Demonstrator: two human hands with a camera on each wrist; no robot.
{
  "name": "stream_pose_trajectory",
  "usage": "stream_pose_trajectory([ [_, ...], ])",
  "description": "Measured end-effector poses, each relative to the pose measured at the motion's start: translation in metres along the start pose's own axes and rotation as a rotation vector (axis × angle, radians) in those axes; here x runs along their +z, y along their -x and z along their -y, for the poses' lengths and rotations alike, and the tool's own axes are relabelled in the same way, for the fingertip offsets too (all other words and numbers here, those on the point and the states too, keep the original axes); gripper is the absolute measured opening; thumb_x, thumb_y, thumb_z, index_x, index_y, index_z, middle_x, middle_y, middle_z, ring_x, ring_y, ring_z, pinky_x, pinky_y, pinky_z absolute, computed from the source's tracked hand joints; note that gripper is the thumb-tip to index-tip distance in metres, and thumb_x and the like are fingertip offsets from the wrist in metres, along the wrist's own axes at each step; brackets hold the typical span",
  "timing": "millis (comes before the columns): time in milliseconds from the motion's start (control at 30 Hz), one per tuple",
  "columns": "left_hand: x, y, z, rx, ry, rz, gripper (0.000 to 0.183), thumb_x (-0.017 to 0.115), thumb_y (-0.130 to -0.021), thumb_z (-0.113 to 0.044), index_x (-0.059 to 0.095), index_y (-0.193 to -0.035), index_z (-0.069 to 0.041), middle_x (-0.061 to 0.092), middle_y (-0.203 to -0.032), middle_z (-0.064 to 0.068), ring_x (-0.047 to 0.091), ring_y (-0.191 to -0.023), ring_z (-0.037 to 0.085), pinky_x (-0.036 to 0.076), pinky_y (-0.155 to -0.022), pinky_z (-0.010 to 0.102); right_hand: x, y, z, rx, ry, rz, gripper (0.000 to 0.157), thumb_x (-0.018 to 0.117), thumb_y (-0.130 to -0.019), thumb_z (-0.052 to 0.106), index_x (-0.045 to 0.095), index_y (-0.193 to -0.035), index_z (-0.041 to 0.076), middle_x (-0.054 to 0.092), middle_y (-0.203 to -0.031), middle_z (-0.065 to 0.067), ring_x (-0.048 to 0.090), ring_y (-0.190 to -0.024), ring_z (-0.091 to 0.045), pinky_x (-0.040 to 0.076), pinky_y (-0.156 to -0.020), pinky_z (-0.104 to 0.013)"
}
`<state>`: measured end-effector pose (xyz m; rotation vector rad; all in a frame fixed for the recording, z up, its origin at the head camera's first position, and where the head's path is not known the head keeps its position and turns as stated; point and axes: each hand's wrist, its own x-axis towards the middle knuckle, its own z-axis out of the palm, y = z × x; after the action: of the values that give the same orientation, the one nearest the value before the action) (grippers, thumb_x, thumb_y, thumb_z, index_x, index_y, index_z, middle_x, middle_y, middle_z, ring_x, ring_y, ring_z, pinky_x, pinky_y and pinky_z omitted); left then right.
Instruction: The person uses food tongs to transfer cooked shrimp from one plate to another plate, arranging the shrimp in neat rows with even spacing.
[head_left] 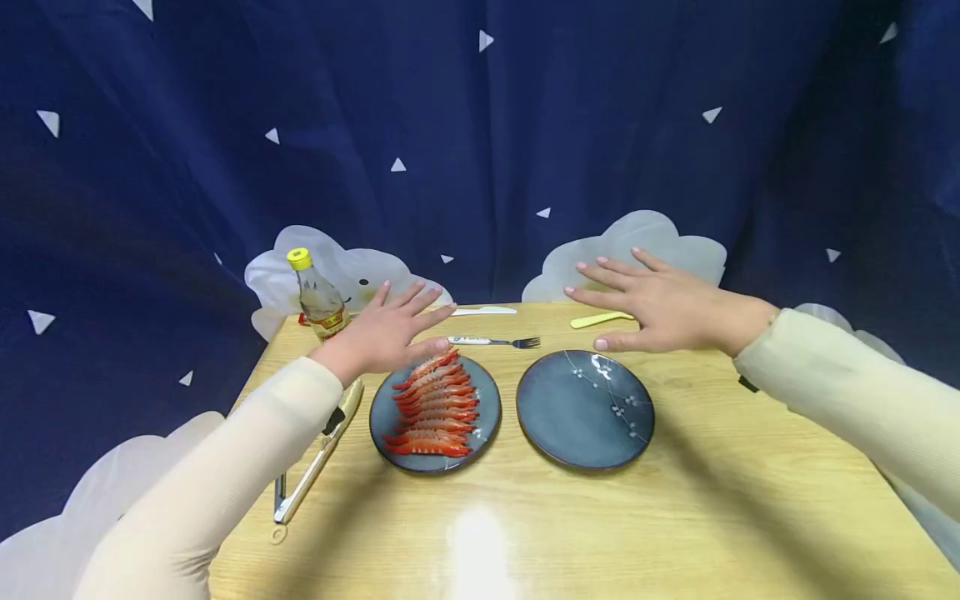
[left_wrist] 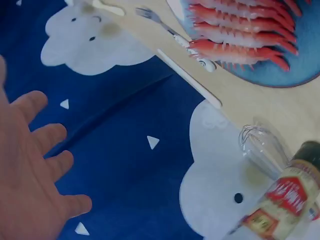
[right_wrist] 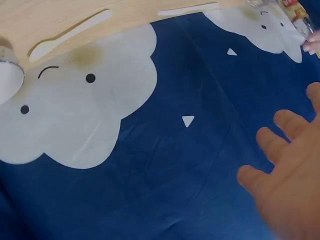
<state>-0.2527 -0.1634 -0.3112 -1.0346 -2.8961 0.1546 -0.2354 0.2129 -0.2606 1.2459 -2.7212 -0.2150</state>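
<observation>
Both hands hover over the table with fingers spread and nothing in them. My left hand (head_left: 390, 333) is above the far edge of a blue-grey plate (head_left: 489, 400), which bears a row of red-and-white shrimp (head_left: 435, 412). Its wrist overlaps a glass bottle (head_left: 321, 300) with a yellow cap in the head view. Further right, my right hand (head_left: 660, 304) reaches in beyond a second blue-grey plate (head_left: 570, 417) with a white branch pattern. A yellow utensil (head_left: 596, 320) lies near its fingers, one end hidden behind the hand.
Behind the plates lie a fork (head_left: 502, 342) and a white knife (head_left: 487, 310). Metal tongs (head_left: 303, 487) lie left of the shrimp, partly under the left arm. A whisk (left_wrist: 257, 142) is beside the bottle, and a white round container (right_wrist: 9, 80) shows at the right. Blue curtain (head_left: 480, 167) hangs behind.
</observation>
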Motion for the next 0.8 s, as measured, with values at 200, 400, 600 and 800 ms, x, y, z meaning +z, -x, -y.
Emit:
stream_pose_trajectory([
  [200, 0.038, 0.028, 0.017, -0.1, 0.035, -0.08, 0.06, 0.035, -0.084, -0.059, 0.04, -0.131, -0.022, 0.029, -0.138, 0.007, 0.013, -0.13, 0.027, 0.006, -0.099, 0.052, 0.029, 0.015, -0.002, 0.061, -0.135, -0.063, 0.049, 0.048, -0.084, 0.048, 0.046, -0.127, 0.024, 0.036, -0.134, -0.01, 0.028, -0.124, -0.031, 0.022, -0.096, -0.049],
  [400, 0.095, 0.094, 0.029, -0.27, 0.107, -0.126, 0.055, 0.05, -0.082, -0.048, 0.047, -0.126, -0.014, 0.042, -0.128, 0.015, 0.028, -0.121, 0.037, 0.019, -0.092, 0.057, 0.102, 0.052, 0.005, 0.119, -0.293, -0.097, 0.032, 0.054, -0.085, 0.032, 0.06, -0.114, 0.018, 0.045, -0.124, -0.017, 0.04, -0.113, -0.035, 0.034, -0.086, -0.05],
  [600, 0.128, 0.142, 0.039, -0.5, 0.178, -0.077, 0.06, 0.054, -0.082, -0.042, 0.043, -0.127, -0.004, 0.04, -0.125, 0.024, 0.032, -0.116, 0.042, 0.028, -0.084, 0.059, 0.15, 0.078, 0.007, 0.375, -0.513, -0.04, 0.03, 0.053, -0.087, 0.027, 0.061, -0.111, 0.012, 0.053, -0.113, -0.018, 0.048, -0.104, -0.036, 0.036, -0.083, -0.049],
  [800, 0.135, 0.161, 0.034, -0.718, 0.36, 0.028, 0.093, 0.051, -0.075, -0.059, 0.018, -0.135, 0.004, 0.016, -0.132, 0.034, 0.017, -0.115, 0.054, 0.026, -0.078, 0.065, 0.177, 0.089, 0.005, 0.585, -0.875, 0.002, 0.031, 0.055, -0.085, 0.024, 0.062, -0.106, 0.002, 0.059, -0.1, -0.014, 0.058, -0.08, -0.026, 0.047, -0.067, -0.038],
])
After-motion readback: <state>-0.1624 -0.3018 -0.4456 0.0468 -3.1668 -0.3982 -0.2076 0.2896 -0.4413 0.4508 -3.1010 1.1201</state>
